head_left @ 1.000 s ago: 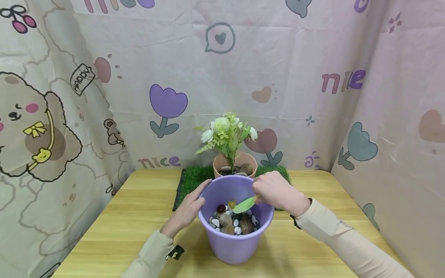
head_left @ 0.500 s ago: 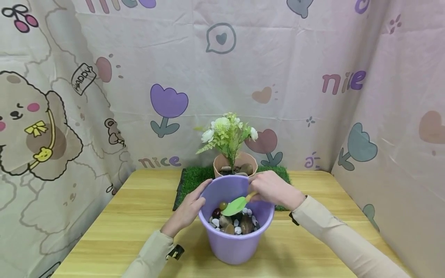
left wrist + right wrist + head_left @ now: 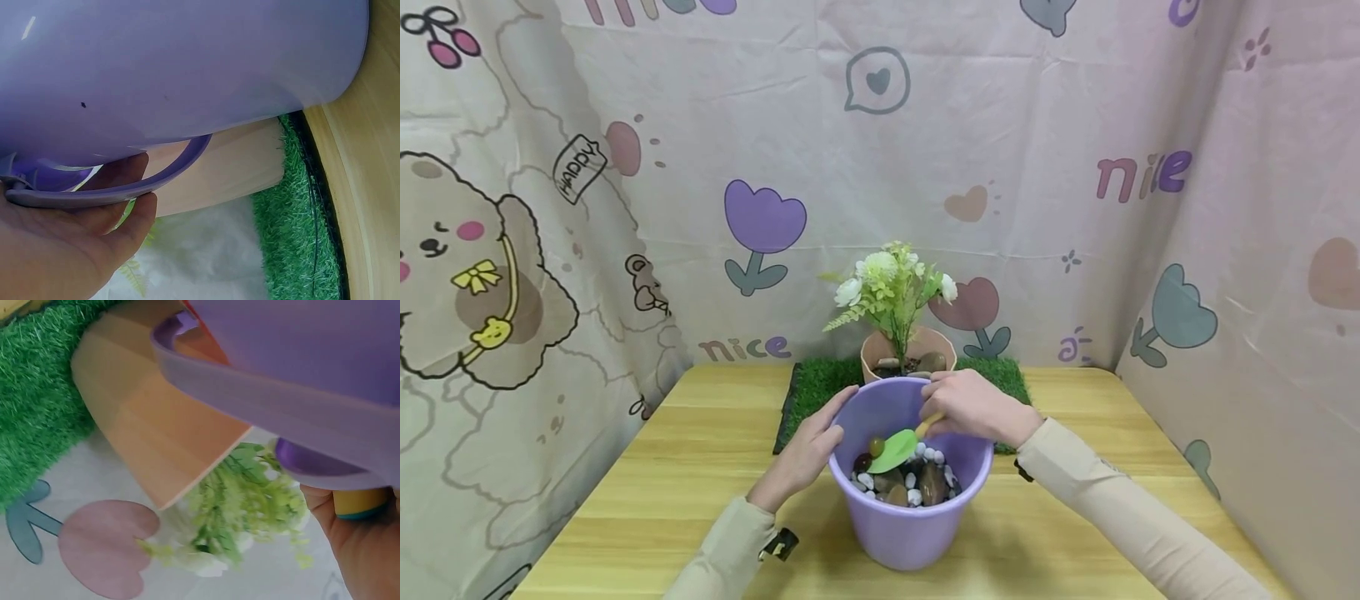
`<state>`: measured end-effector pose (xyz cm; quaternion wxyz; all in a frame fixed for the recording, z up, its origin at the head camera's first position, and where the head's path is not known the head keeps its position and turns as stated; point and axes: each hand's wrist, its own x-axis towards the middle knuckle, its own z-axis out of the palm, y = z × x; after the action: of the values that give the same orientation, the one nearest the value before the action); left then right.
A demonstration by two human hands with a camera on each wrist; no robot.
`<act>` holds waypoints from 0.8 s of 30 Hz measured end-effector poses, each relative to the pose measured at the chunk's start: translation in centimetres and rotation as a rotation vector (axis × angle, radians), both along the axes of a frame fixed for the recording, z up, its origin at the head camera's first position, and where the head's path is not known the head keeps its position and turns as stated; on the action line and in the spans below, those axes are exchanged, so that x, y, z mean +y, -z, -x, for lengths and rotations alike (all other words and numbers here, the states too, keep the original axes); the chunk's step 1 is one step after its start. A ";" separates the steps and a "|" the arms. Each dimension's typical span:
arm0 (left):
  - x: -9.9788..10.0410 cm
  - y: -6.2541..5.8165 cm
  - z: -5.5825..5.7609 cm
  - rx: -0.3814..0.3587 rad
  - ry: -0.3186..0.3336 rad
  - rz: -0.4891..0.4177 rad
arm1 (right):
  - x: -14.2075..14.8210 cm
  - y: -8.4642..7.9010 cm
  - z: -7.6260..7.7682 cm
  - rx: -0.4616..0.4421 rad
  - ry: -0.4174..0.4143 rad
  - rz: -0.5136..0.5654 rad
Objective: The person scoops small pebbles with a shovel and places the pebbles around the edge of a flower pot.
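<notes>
A purple bucket stands on the wooden table with white pebbles, larger brown stones and a few round coloured stones in it. My left hand holds its left side at the rim; in the left wrist view the thumb and fingers lie about the bucket's handle. Inside the bucket, my right hand grips a small trowel by its yellow handle. Its green blade slants down to the left, low over the stones. Whatever lies beneath the blade is hidden.
Behind the bucket, a peach flowerpot with white flowers and stones stands on a green turf mat. A patterned cloth hangs around the back and sides of the table.
My right hand has moved left with the trowel, and its blade has passed leftward over the stones. The yellowish round stone has shifted left. My left hand stays on the bucket.
</notes>
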<state>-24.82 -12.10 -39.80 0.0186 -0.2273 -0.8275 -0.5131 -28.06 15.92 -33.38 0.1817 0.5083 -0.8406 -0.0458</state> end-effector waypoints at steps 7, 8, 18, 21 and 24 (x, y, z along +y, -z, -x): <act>0.1 -0.1 0.0 0.010 0.007 0.009 | 0.6 0.4 0.5 -0.053 -0.014 0.109; 0.1 -0.1 0.0 0.013 0.006 0.011 | 0.7 0.4 0.5 -0.060 -0.016 0.124; 0.0 0.1 0.1 0.028 -0.004 0.027 | 1.9 0.5 -0.1 -0.133 0.090 0.263; 0.0 0.1 0.1 0.034 -0.002 0.028 | 2.4 0.6 -0.3 -0.142 0.140 0.320; -0.1 0.0 0.1 0.043 0.003 0.031 | 2.6 0.7 -0.6 -0.122 0.185 0.352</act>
<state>-24.97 -12.17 -39.83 0.0322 -0.2397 -0.8345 -0.4951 -27.41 18.52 -34.03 0.2116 0.3910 -0.8882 0.1161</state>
